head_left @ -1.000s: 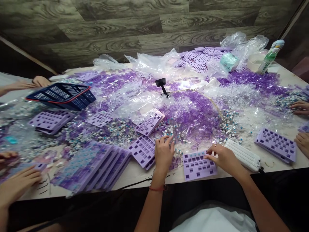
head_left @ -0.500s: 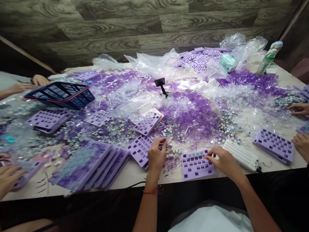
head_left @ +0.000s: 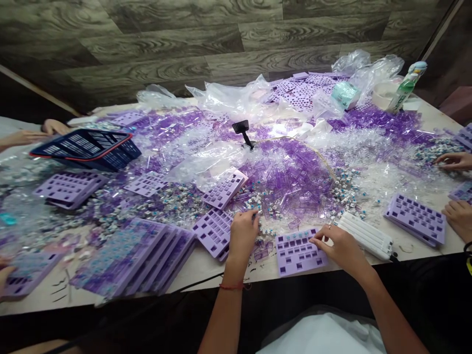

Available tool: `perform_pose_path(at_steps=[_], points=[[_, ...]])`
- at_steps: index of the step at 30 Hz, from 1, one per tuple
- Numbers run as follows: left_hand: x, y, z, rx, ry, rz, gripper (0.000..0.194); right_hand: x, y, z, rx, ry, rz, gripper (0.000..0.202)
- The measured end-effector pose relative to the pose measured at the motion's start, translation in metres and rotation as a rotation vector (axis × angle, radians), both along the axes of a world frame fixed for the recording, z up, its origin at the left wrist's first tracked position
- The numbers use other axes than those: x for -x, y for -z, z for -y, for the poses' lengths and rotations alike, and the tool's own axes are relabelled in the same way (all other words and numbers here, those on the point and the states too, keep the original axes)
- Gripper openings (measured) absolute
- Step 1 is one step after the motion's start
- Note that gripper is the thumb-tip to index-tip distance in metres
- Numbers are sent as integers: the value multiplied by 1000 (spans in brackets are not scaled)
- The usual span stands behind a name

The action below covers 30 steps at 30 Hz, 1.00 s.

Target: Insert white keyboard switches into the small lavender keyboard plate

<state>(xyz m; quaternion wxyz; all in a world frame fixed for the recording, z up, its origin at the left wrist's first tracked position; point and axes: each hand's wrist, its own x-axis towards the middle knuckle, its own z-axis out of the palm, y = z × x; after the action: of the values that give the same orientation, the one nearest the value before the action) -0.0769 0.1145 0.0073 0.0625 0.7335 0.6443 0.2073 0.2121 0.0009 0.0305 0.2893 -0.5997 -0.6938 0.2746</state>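
Note:
A purple key plate (head_left: 299,255) lies flat at the table's front edge, with a row of small blue-topped switches along its far side. My right hand (head_left: 334,243) is at the plate's right side, thumb and fingers pinched; what is between them is too small to make out. My left hand (head_left: 244,228) is closed at the edge of the scattered switches (head_left: 267,231), its fingertips together over something I cannot make out. Left of it lie stacked purple plates (head_left: 214,233). Beyond my hands spreads a heap of clear purple pieces (head_left: 298,169).
Filled plates (head_left: 129,255) lean in a row at the front left. A blue basket (head_left: 92,150) stands behind. A black brush-like object (head_left: 242,132) rises mid-table. White bars (head_left: 365,236) and more plates (head_left: 416,219) lie right. Other people's hands work at both sides.
My left hand has moved slightly forward and right, further over the switches. My right hand stays at the plate. At the far left, another person's hand has drawn back from a plate.

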Motion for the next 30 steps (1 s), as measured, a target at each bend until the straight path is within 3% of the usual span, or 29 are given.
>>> perform_pose_path(at_steps=[8, 12, 16, 21, 26, 30], points=[[-8, -11, -4, 55, -48, -71, 17, 0, -10, 5, -41, 20, 11, 17], [-6, -17, -2, 55, -69, 7, 17, -7, -10, 5, -52, 42, 15, 20], [-11, -28, 14, 145, -31, 415, 20, -13, -8, 3, -79, 73, 14, 21], [-38, -38, 47, 458, 144, 921, 30, 2, -13, -4, -79, 11, -85, 17], [-61, -24, 69, 619, 121, 1222, 35, 30, -7, -15, -170, -187, -239, 34], [-64, -12, 78, 627, 44, 1362, 39, 39, 4, -18, -218, -210, -278, 33]])
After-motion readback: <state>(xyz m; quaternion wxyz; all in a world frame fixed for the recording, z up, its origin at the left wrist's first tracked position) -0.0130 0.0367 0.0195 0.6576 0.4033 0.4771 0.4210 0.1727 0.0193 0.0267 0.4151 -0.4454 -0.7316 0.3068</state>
